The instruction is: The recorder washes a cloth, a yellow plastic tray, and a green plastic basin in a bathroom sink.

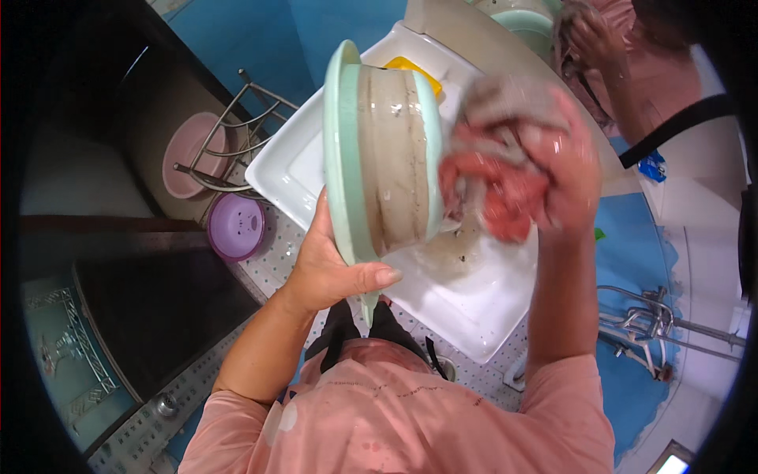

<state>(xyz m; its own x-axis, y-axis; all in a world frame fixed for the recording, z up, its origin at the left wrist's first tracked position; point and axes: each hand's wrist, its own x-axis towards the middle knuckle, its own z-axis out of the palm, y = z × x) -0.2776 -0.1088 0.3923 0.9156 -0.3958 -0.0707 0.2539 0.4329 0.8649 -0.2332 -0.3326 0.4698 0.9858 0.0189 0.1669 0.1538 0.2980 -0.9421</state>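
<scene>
A mint-green plastic basin (392,158) is turned on its side, its wide rim to the left and its base to the right. Brownish grime streaks its wet outer wall. My left hand (339,265) grips the rim from below, thumb on the near side. To the right of the base, my right hand (564,162) is closed around a wet, bunched cloth (497,150), reddish in part and grey in part. Motion blurs this hand and the cloth; whether the cloth touches the base I cannot tell. Below both lies a white sink (474,312) with murky water.
A yellow object (414,75) lies at the sink's far side. At left stand a metal rack (237,142), a pink basin (193,154) and a purple basin (237,227). Metal taps (643,320) stick out at right. A mirror (608,63) reflects me at upper right.
</scene>
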